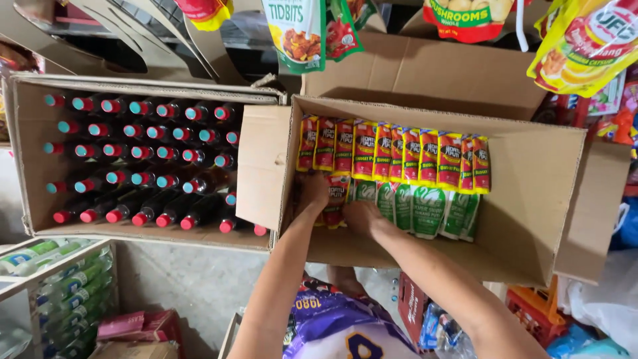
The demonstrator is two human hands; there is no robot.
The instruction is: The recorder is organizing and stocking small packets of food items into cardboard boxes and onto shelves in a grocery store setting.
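Head view, looking straight down into two open cardboard boxes side by side.

Right box: flaps open, brown inside, right half of the floor bare. Far row of red-and-yellow sachets stands upright, packed edge to edge along the far wall. Near row of green-and-white sachets sits just in front of it, touching it, running from centre to mid-right.

Left hand is inside the box at its left wall, fingers curled on a red sachet at the left end of the near row; grip looks closed on it, though the fingertips are hidden. Right hand is just beside it, palm down on the leftmost green sachets; cannot tell whether it grips or only presses. Both forearms come in from the near edge.

Left box: full of dark bottles, red caps with teal tops, mostly upright in rows; the near row is tilted and lying over. It touches the right box's left flap.

Room: cramped shop storage. Bare grey concrete floor near centre. Wire rack with green-labelled clear bottles near left. Pink packs on the floor beside it. Snack and sauce pouches hang from above at the far edge. Red crate and plastic bags near right. Purple printed shirt at the near edge.
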